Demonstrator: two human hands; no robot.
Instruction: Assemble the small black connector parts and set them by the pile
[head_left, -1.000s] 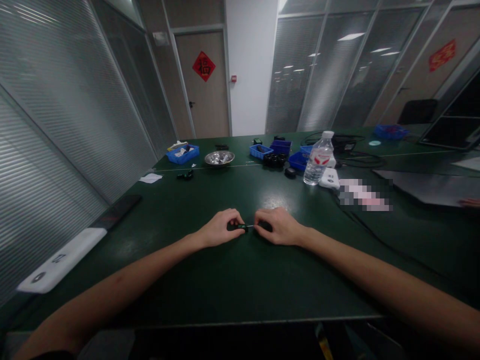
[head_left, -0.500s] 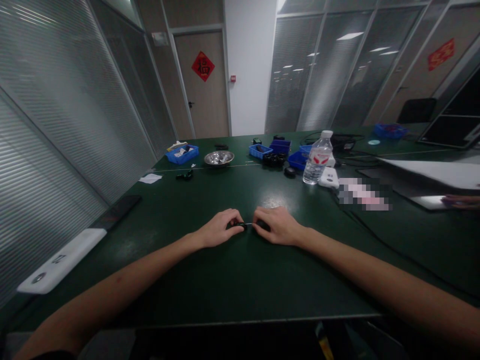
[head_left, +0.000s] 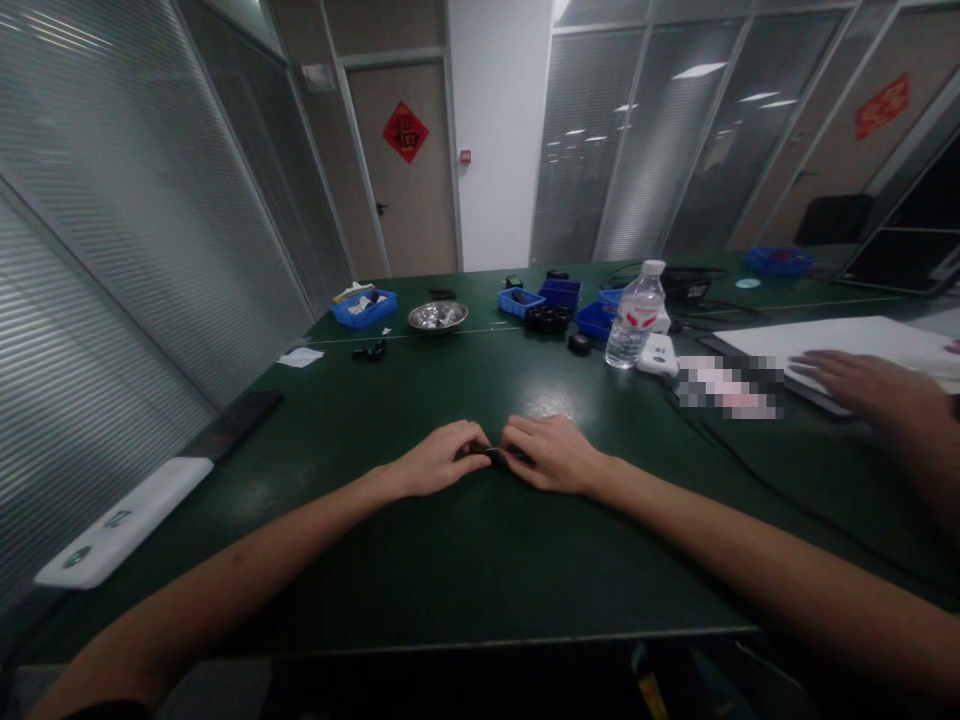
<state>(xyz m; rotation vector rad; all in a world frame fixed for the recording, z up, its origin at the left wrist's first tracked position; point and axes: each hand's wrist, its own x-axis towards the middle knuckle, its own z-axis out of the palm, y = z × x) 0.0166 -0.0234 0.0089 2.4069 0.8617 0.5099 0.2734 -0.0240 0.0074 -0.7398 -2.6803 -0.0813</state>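
My left hand (head_left: 439, 459) and my right hand (head_left: 551, 455) rest close together on the dark green table (head_left: 465, 560), knuckles up. Both pinch a small dark part (head_left: 492, 455) between their fingertips; most of it is hidden by the fingers, so I cannot make out its shape. The two hands almost touch at the fingertips.
A water bottle (head_left: 634, 316) and a white device (head_left: 658, 355) stand right of centre. Blue bins (head_left: 365, 307) (head_left: 523, 301), a metal bowl (head_left: 438, 316) and small black parts (head_left: 548, 320) sit farther back. A phone (head_left: 231, 424) and white bar (head_left: 120, 522) lie left. Another person's hand (head_left: 862, 385) rests on a white sheet (head_left: 847, 340).
My hands have closed in on each other, hiding more of the small part. Another person's hand has come in from the right onto the white sheet.
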